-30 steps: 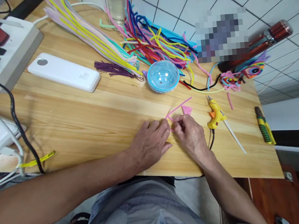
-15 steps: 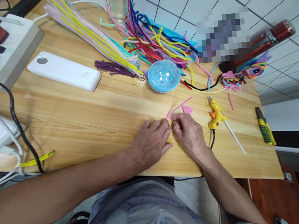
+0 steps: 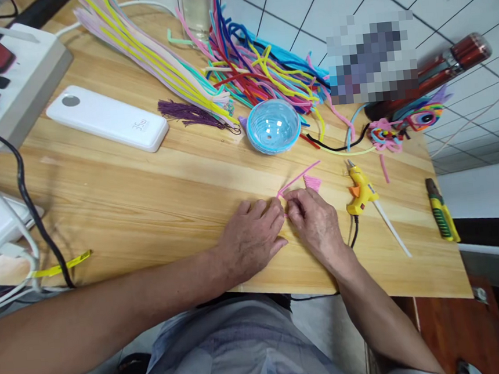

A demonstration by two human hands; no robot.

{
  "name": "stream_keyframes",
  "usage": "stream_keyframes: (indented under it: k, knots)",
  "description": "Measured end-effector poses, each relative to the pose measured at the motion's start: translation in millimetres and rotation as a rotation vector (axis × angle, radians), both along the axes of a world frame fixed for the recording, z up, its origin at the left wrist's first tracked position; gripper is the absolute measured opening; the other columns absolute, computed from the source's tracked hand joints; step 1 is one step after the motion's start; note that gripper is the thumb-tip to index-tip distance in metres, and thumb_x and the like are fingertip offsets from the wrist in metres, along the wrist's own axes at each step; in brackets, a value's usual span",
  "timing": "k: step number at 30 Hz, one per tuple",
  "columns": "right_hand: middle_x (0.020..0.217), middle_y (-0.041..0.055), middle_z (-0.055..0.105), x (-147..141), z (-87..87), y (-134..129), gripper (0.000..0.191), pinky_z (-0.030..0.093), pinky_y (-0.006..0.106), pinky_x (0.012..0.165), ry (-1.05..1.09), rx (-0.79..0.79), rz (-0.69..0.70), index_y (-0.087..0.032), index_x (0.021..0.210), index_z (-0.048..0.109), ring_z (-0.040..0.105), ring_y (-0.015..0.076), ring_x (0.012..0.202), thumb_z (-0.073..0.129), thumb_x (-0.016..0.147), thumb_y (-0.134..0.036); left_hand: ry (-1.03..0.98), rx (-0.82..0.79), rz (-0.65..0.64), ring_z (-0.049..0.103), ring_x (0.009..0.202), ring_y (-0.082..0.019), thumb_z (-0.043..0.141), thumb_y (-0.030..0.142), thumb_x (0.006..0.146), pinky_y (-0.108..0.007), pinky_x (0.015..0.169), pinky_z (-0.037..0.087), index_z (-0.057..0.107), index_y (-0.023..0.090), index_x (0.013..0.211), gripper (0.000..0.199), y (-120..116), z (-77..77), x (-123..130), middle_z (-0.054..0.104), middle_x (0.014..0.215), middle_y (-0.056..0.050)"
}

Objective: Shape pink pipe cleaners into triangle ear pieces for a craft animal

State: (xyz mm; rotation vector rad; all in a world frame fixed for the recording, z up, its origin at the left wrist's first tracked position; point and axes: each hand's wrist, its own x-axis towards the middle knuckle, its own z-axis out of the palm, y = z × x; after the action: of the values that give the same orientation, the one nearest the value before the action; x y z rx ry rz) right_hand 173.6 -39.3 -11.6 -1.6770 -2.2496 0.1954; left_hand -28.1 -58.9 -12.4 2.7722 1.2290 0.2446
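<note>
In the head view, the bowl (image 3: 273, 126) — clear inside, blue-rimmed — looks empty, just beside the stems (image 3: 266, 75). The pink strip (image 3: 300, 177) lies at the fingertips of both hands; the left hand (image 3: 254, 236) presses its near end, fingers together, and the right (image 3: 316, 222) pinches there (the grip itself is partly hidden). Bare table (image 3: 115, 204) opens leftward; the glue gun (image 3: 361, 189) bounds the right, and the pliers (image 3: 442, 211) sit near the right edge.

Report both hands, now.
Left hand: open, palm down, fingertips at the pink stem.
Right hand: closed, fingertips pinching the pink stem.
</note>
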Motion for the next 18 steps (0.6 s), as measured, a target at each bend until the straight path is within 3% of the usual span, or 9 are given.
stream_keyframes:
  k: [12, 18]
  knots:
    - [0.101, 0.0079, 0.079, -0.1, 2.8, 0.6, 0.026, 0.054, 0.034, 0.077, -0.004, -0.03, -0.007, -0.023, 0.113, 0.076, 0.073, 0.0245, 0.09, 0.052, 0.102, -0.018, -0.033, -0.015, 0.0, 0.06, 0.119, -0.031, 0.056, 0.05, 0.111, -0.045, 0.093, 0.043, 0.071, 0.015, 0.141, 0.048, -0.2, -0.6, 0.3, 0.066, 0.151, -0.014]
    - [0.102, 0.0076, 0.08, 0.6, 3.3, 0.8, 0.026, 0.054, 0.034, 0.078, 0.005, -0.043, -0.01, -0.024, 0.114, 0.076, 0.073, 0.024, 0.091, 0.054, 0.102, -0.018, -0.086, -0.071, 0.06, 0.059, 0.124, -0.033, 0.063, 0.053, 0.107, -0.045, 0.097, 0.044, 0.068, 0.015, 0.142, 0.052, 3.3, 3.7, -0.6, 0.061, 0.158, -0.018]
